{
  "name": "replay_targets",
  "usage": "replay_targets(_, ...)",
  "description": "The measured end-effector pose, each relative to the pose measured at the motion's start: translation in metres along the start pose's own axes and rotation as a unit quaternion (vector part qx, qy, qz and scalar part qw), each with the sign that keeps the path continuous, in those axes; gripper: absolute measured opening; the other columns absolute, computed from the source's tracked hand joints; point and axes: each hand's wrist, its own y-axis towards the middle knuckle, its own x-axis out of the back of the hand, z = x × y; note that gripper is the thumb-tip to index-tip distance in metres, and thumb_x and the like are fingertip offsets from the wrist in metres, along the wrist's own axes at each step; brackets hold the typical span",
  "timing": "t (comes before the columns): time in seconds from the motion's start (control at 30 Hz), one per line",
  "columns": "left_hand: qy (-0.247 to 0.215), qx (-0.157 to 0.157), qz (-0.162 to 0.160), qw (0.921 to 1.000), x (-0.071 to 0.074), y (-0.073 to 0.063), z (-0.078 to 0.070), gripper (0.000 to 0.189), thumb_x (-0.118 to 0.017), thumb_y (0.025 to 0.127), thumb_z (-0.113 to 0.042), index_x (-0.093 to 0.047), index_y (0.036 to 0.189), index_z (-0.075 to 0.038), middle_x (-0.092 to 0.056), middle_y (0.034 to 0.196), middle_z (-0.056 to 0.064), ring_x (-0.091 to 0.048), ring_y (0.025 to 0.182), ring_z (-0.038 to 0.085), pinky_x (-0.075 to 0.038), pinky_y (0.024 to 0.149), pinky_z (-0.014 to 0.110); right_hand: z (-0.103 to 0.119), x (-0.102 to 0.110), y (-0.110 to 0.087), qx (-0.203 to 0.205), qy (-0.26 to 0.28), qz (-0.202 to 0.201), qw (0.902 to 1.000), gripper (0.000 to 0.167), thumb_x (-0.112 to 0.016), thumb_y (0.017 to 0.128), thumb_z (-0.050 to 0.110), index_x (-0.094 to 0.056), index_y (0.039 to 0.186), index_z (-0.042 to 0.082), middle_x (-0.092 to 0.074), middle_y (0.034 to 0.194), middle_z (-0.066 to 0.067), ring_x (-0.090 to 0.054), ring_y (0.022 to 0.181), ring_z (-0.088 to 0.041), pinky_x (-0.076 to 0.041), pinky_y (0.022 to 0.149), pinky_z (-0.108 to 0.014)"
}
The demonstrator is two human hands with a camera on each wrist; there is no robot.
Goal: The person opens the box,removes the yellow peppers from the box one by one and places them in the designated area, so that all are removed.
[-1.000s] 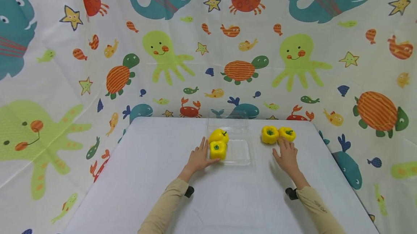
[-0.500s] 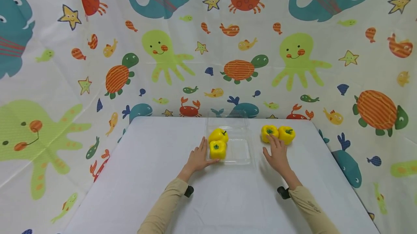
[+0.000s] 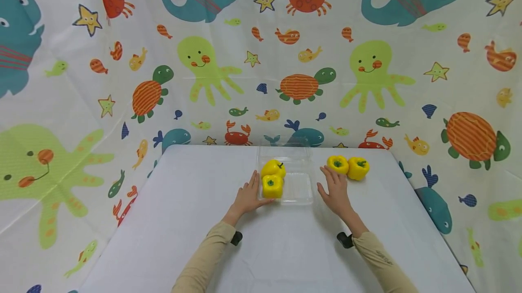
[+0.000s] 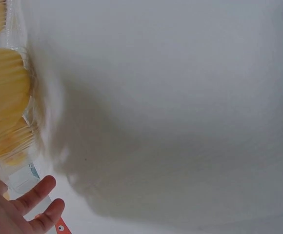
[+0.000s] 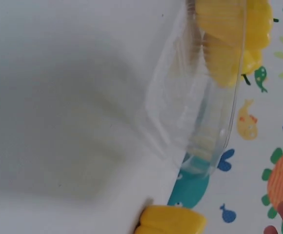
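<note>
A clear plastic clamshell box [image 3: 299, 188] lies with its lid [image 3: 283, 151] tipped back. In its left half sit two yellow bell peppers, a front one [image 3: 272, 186] and a rear one [image 3: 273, 168]. My left hand [image 3: 246, 199] rests at the box's front left corner, fingers stretched along the side and thumb along the front edge. To the right of the box, my right hand [image 3: 336, 194] hovers palm down with loosely spread fingers. Its fingertips overlap the near side of another yellow bell pepper [image 3: 338, 163]. Right beside that one is a fourth, a yellow bell pepper [image 3: 358, 169].
The white table [image 3: 179, 211] ends at the back against a curtain [image 3: 261, 57] printed with sea animals. A dark wrist camera [image 3: 236, 238] sits under the left sleeve, and another wrist camera [image 3: 345, 240] under the right.
My right hand has shifted left, from the rightmost pepper across to the front left of its neighbour. My left hand stays at the box corner, and the peppers inside have not moved.
</note>
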Motion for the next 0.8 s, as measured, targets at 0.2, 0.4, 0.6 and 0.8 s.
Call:
replay_targets(0.2, -0.012, -0.002, -0.002, 0.9999, 0.002, -0.002, -0.002, 0.11, -0.049, 0.069, -0.074, -0.008, 0.143, -0.003, -0.004, 0.152, 0.01, -0.037, 0.12, 0.047, -0.03, 0.093, 0.063, 0.011, -0.008, 0.001, 0.0, 0.007, 0.017, 0.9998, 0.051, -0.062, 0.079, 0.01, -0.044, 0.126, 0.002, -0.045, 0.127, -0.018, -0.04, 0.101, -0.032, -0.031, 0.082, -0.05)
replay_targets(0.4, 0.011, 0.01, 0.008, 0.9999, 0.001, 0.0, -0.003, 0.104, -0.056, 0.073, -0.064, -0.01, 0.143, -0.004, -0.006, 0.152, 0.01, -0.038, 0.121, 0.043, -0.031, 0.095, 0.06, 0.021, -0.018, 0.003, -0.001, 0.017, 0.039, 0.9991, 0.049, -0.061, 0.081, 0.013, -0.045, 0.127, 0.003, -0.046, 0.128, -0.016, -0.04, 0.105, -0.03, -0.031, 0.084, -0.048)
replay_targets(0.6, 0.037, 0.01, 0.01, 0.9992, 0.0, 0.002, -0.002, 0.104, -0.054, 0.072, -0.066, -0.011, 0.143, -0.003, -0.008, 0.151, 0.011, -0.042, 0.12, 0.04, -0.035, 0.093, 0.057, 0.031, -0.027, 0.006, 0.003, 0.023, 0.058, 0.998, 0.05, -0.062, 0.082, 0.016, -0.045, 0.127, 0.003, -0.045, 0.129, -0.014, -0.04, 0.105, -0.027, -0.033, 0.081, -0.045)
replay_targets(0.8, 0.04, 0.01, 0.008, 0.9991, 0.001, 0.002, -0.003, 0.104, -0.053, 0.073, -0.067, -0.012, 0.143, -0.003, -0.008, 0.151, 0.012, -0.041, 0.12, 0.039, -0.036, 0.093, 0.056, 0.039, -0.033, 0.008, 0.008, 0.026, 0.077, 0.9967, 0.051, -0.062, 0.082, 0.018, -0.044, 0.128, 0.005, -0.043, 0.13, -0.012, -0.04, 0.106, -0.027, -0.034, 0.08, -0.045)
